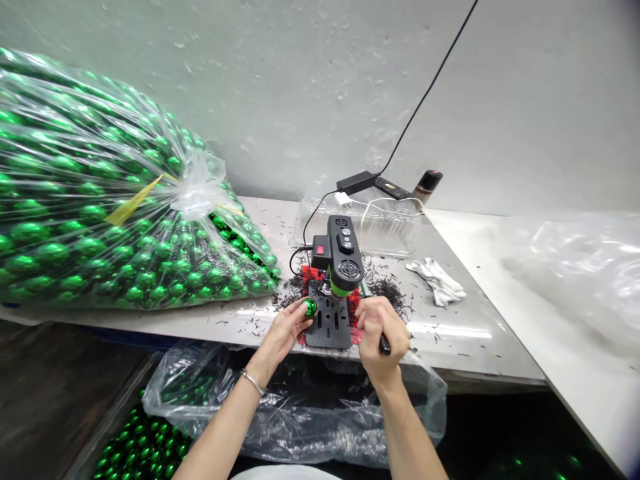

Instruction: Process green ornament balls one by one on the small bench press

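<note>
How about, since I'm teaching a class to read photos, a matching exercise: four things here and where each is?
1. small shiny green ball
2. rectangular black power adapter
3. bulging clear plastic bag of green balls
4. black-gripped lever

A. behind the black machine
B. gripped in the right hand
C. on the left of the grey tabletop
D. held in the left hand

Pairs: 1-D, 2-A, 3-C, 4-B

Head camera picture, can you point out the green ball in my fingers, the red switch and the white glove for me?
Green ball [311, 307]: head view, middle of its shiny surface.
Red switch [320, 250]: head view, its face.
White glove [440, 283]: head view, its crumpled middle.
</note>
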Demonstrator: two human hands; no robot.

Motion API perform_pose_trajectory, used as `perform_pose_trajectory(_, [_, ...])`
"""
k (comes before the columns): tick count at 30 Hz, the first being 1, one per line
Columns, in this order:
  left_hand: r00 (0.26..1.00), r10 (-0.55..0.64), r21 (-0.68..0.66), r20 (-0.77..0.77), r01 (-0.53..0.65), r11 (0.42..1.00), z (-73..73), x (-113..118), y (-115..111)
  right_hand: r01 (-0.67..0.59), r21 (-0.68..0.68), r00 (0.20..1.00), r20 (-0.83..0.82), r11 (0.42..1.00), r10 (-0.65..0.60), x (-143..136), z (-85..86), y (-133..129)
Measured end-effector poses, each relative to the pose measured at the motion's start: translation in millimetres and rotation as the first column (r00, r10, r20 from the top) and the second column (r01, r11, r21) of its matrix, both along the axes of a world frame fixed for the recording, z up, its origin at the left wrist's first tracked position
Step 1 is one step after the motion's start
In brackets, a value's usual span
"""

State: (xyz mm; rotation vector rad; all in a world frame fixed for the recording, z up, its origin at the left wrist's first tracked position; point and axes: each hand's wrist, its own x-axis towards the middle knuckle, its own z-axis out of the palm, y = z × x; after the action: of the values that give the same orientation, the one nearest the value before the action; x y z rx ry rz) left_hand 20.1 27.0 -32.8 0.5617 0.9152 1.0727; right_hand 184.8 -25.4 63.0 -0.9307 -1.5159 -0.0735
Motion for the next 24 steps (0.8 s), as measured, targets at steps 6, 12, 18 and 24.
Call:
perform_pose_trajectory(6, [0.926, 0.063, 0.32, -0.371, 0.064, 0.945, -11.8, 21, -1, 0.01, -0.019, 1.0, -0.007, 1.0, -0.01, -1, 1.1, -1])
perform_pose_trajectory(12, [0.741, 0.249, 0.52, -0.624, 0.155, 0.84, -16.8, 31, -4, 0.016, -0.021, 1.0, 0.015, 1.0, -0.015, -1, 2.6, -2])
perform_pose_trajectory(18, [0.673, 0.276, 0.526, -0.686, 0.197, 0.827, -18.5, 35, -2, 0.021, -0.018, 1.0, 0.0, 1.0, -0.021, -1, 0.4, -2])
perform_pose_trajectory(24, [0.615, 0.295, 0.543, -0.731, 0.262, 0.798, -21.0, 31, -5, 0.03, -0.019, 0.999, 0.017, 0.999, -0.029, -1, -0.7, -2])
